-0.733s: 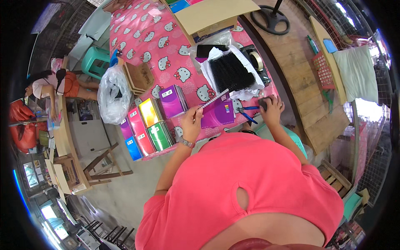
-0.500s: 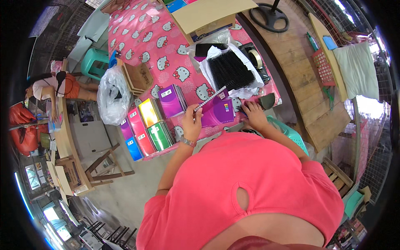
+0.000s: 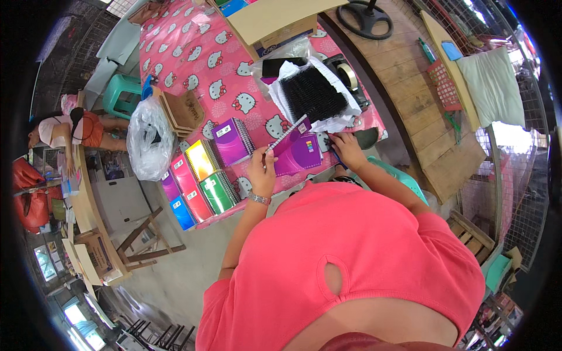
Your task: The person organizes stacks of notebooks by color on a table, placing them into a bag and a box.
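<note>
Purple notebook (image 3: 295,134) tilts up near the counter's (image 3: 243,85) front edge, its spiral binding (image 3: 283,137) pinched in the narrow grip of the left hand (image 3: 262,171). The right hand (image 3: 348,150) is at a blue-handled tool (image 3: 335,155); whether its grip holds it, I cannot tell. The step looks like binding work; the next move calls for a steady coil

Two hands (image 3: 261,172), seven notebooks (image 3: 201,159) atop left cluster, one tape roll (image 3: 348,76)
</note>
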Demonstrator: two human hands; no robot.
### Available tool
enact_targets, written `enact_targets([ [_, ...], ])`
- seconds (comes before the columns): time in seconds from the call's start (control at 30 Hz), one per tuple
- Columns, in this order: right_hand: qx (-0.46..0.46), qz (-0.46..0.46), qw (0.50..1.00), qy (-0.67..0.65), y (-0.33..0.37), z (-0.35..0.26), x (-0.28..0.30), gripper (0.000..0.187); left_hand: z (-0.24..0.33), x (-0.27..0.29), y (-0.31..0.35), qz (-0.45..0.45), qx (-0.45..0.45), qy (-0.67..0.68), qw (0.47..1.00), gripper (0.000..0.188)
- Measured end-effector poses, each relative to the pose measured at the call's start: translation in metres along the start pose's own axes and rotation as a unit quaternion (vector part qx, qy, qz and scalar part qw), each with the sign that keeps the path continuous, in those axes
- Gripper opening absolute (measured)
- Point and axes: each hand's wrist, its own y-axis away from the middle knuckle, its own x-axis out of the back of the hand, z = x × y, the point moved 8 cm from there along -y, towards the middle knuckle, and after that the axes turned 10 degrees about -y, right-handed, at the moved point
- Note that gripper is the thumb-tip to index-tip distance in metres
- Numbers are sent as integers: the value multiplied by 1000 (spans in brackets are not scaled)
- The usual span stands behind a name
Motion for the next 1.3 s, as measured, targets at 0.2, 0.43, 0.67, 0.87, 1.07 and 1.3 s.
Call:
enact_targets([
  [0.2, -30, -38, 997, 64, 19, -5, 7, 64, 3, -4, -2, 12, -12, 31, 999, 24],
  [0.43, 31, 74, 985, -153, -13, -98, 84, 55, 2, 3, 1, 11, 4, 0, 1000, 21],
  [0.67, 155, -73, 973, -156, -56, -182, 62, 56, 25, 5, -4, 10, -23, -44, 999, 21],
  [0.87, 145, -62, 976, -151, -61, -187, 56, 47, 27, 9, -2, 42, -59, -92, 993, 21],
  [1.07, -379, -288, 598, -645, -38, -163, -3, 36, 36, 25, -10, 51, -62, -139, 987, 21],
  [1.3, -228, 12, 830, -509, -22, -37, 36, 42, 81, 111, -59, 119, -193, -222, 948, 19],
])
